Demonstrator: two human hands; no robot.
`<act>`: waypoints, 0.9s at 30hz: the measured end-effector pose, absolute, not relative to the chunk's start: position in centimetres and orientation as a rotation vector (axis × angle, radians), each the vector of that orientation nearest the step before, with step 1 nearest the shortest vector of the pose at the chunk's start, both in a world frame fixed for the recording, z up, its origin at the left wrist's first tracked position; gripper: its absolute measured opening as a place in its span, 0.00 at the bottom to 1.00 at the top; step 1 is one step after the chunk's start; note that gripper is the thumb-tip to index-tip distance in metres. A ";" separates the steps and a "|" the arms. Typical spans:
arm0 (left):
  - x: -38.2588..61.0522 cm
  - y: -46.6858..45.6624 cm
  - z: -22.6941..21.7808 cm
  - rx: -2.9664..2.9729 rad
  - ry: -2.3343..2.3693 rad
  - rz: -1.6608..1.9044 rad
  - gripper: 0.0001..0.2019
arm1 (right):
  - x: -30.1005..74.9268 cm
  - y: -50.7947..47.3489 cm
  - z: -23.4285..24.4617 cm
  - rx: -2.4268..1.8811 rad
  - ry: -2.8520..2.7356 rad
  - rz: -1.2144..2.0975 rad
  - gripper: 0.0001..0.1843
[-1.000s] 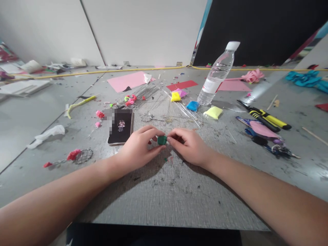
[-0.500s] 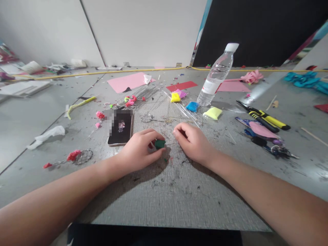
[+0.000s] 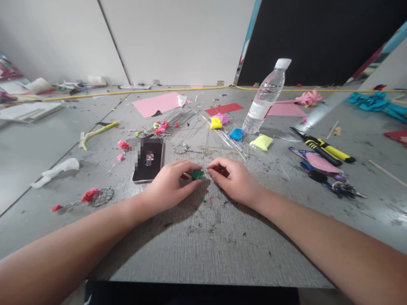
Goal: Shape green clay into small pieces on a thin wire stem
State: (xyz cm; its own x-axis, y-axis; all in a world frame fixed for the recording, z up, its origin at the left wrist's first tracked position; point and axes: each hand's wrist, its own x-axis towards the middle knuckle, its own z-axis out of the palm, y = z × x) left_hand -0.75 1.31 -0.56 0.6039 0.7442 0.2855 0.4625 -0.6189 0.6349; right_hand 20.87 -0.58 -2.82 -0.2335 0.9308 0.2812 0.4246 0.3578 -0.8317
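My left hand (image 3: 173, 182) is closed, thumb and fingertips gripping a small green lump (image 3: 197, 174), perhaps modelling clay. Something dark red shows between the fingers behind it. Just to the right, my right hand (image 3: 233, 178) is pinched shut with its fingertips close to the lump. What the right fingers hold, if anything, is too small to make out. Tiny green and red crumbs (image 3: 205, 200) lie on the table below the hands. Left of my left hand rests a phone (image 3: 149, 163).
A water bottle (image 3: 266, 97) stands beyond my right hand, near blue (image 3: 237, 134), yellow and pale yellow packets. Thin wires (image 3: 233, 142) lie ahead. Pliers (image 3: 324, 146) and keys (image 3: 343, 186) are at right. A twisted-wire piece with red lumps (image 3: 90, 195) is at left.
My right hand has moved left, its fingertips now nearer the green lump. The lump is turned slightly in my left hand. The whole view has shifted a little.
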 end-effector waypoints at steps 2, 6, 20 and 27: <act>-0.8 1.4 -0.6 2.369 0.972 0.703 0.12 | 20.9 -0.5 -3.0 -1.195 -1.789 0.840 0.09; -1.0 1.6 -0.6 2.452 0.987 0.669 0.13 | 20.9 -0.6 -2.8 -1.199 -1.812 0.870 0.10; -0.9 1.2 -0.4 2.280 0.918 0.769 0.09 | 20.4 -0.7 -2.7 -1.169 -1.595 1.163 0.18; -0.9 1.2 -0.3 2.339 0.901 0.757 0.09 | 20.4 -1.2 -2.6 -1.141 -1.700 1.058 0.10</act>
State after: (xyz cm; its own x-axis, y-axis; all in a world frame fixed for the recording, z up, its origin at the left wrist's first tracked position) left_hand -0.89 1.18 -0.32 0.6231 0.7183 0.3096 0.4293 -0.6449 0.6323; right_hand 20.40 -1.19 -2.55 -0.2609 0.9506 0.1680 0.2688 0.2387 -0.9331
